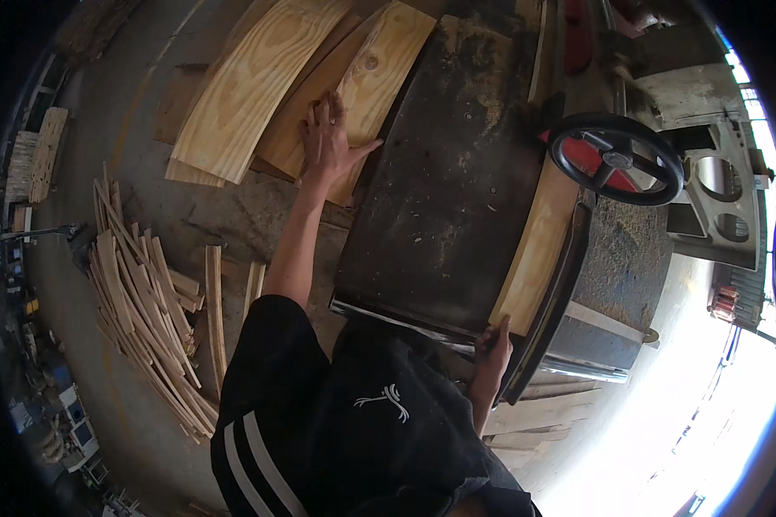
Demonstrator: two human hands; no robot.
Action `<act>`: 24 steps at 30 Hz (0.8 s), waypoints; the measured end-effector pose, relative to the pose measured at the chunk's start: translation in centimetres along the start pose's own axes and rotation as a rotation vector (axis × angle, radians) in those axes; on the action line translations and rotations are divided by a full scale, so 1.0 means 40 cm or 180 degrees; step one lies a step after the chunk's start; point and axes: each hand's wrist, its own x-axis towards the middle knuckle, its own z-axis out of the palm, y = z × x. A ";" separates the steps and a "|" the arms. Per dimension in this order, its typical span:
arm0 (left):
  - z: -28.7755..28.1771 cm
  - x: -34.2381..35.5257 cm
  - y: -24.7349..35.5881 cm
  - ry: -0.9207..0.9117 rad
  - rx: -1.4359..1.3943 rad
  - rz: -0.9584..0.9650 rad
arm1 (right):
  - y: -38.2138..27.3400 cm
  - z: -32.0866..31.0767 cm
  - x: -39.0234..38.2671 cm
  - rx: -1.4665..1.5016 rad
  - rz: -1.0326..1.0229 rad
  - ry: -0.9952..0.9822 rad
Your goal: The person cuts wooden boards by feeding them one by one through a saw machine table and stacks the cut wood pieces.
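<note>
My left hand (326,148) lies with fingers spread on a pale wooden board (375,65) with a knot, left of the dark machine table (448,189). Its thumb points toward the table's edge. At the near right of the table, my right hand (491,351) grips the near end of another pale wooden board (535,250). That board lies lengthwise beside a dark curved guide rail (560,284). Its far end passes beneath the machine near a black handwheel (616,159). Some fingers of my right hand are hidden.
More wide boards (259,82) are stacked at the far left. Several thin wooden strips (142,302) lie in a heap on the floor (147,448) at the left. A grey metal machine frame (716,172) stands at the right, and more planks (543,409) lie below the table.
</note>
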 end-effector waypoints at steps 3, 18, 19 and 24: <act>-0.013 0.009 0.021 -0.0289 0.0072 -0.0090 | -0.018 0.002 0.053 0.0129 0.0024 -0.0021; -0.208 -0.336 0.111 -0.1613 -0.6280 -0.1099 | -0.052 0.051 0.203 0.0432 0.0037 -0.1026; -0.219 -0.381 0.175 -0.1933 -0.7462 -0.1483 | -0.049 0.050 0.207 0.0518 0.0012 -0.0976; -0.186 -0.600 0.304 -0.3065 -1.0370 -0.2042 | -0.045 0.120 0.209 0.0606 -0.0343 -0.0734</act>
